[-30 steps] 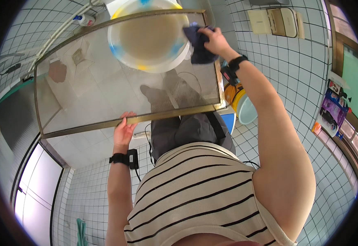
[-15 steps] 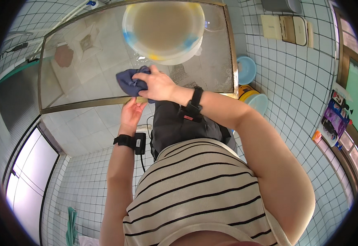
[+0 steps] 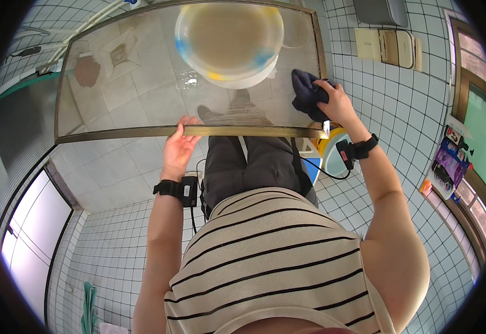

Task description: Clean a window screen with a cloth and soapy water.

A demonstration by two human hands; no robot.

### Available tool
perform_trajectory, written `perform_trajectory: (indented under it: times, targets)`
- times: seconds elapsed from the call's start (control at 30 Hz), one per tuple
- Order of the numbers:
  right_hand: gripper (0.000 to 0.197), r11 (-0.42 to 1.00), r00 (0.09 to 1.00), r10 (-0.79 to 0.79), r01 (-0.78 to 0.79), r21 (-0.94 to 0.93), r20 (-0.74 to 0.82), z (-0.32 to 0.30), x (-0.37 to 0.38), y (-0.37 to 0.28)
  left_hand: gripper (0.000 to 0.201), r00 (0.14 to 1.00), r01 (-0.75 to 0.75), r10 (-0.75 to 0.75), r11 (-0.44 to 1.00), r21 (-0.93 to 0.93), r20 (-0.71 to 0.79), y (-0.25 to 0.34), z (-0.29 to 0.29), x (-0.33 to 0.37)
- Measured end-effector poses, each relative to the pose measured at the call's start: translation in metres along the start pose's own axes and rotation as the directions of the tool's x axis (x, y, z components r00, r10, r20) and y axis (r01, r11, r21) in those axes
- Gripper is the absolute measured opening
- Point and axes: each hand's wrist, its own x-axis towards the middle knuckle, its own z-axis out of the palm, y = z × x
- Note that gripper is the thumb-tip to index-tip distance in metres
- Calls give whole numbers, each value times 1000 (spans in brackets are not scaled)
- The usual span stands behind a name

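Pinching a dark blue cloth [image 3: 308,94] at the panel's near right corner: right hand [image 3: 337,104], fingers bent over the bunched fabric, cloth lying against the glass. Left hand [image 3: 177,149] is at the near side, left of centre, curled around the near edge of the frame [image 3: 243,132]; firmness of grip cannot be told. The hands are well apart.

Panel [image 3: 142,94]: long, clear, metal-framed, spanning the far part of the scene in front of the person's dark trousers [image 3: 229,167]. Wet glare shows left of the near rim of the basin [image 3: 216,75]. The basin is round, white with blue and yellow patches, seen through the panel at far centre; it holds cloudy water [image 3: 229,36]. Farther left, also through the panel: a floor drain [image 3: 119,54] and a reddish-brown patch [image 3: 87,70].

Each wrist carries a black strapped unit: left [image 3: 190,192], right [image 3: 345,153]. Just beyond the right one, partly hidden, a yellow bucket [image 3: 327,146]. Right side: tiled wall with a cream box [image 3: 388,47], and packages [image 3: 449,161] by the window. Near left: pale door [image 3: 37,239] and green fabric [image 3: 89,306].
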Motion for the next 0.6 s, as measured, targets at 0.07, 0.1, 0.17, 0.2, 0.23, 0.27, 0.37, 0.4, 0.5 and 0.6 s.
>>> perform_trajectory:
  times: [0.07, 0.1, 0.17, 0.2, 0.23, 0.27, 0.37, 0.4, 0.5, 0.6]
  targets:
    - [56, 995, 996, 48, -42, 90, -69, 21, 13, 1, 36, 1000, -6, 6, 1000, -21, 8, -1, 2, 2]
    - [57, 980, 986, 103, -78, 185, -132, 37, 22, -1, 37, 1000, -12, 12, 999, -39, 14, -3, 5, 4]
    - [61, 889, 988, 133, -84, 450, -78, 64, 38, -38, 38, 999, -10, 12, 999, -41, 35, -7, 13, 8]
    - [61, 867, 996, 57, -13, 499, -73, 76, 44, -62, 39, 998, 2, 0, 999, -35, 62, -10, 17, 10]
    - [60, 901, 999, -11, 32, 432, -50, 87, 49, -89, 39, 998, -13, 15, 999, -38, 53, -14, 19, 10]
    - [59, 905, 986, -135, 161, 393, -92, 90, 49, -125, 40, 995, -20, 21, 1000, -5, 94, -19, 20, 11]
    - [56, 835, 948, -318, 275, 476, 11, 111, 53, -214, 36, 993, -62, 60, 998, 20, 104, -26, 15, 14]
    - [53, 821, 919, -391, 318, 474, 60, 111, 54, -241, 31, 989, -26, 28, 999, -18, 143, -28, -1, 18]
    - [52, 813, 792, -577, 531, 240, 202, 99, 66, -265, 21, 981, 20, -17, 1000, -11, 192, -22, 2, 13]
    - [52, 730, 702, -681, 671, 129, 207, 95, 76, -233, 30, 990, 62, -52, 996, -71, 127, -21, 5, 10]
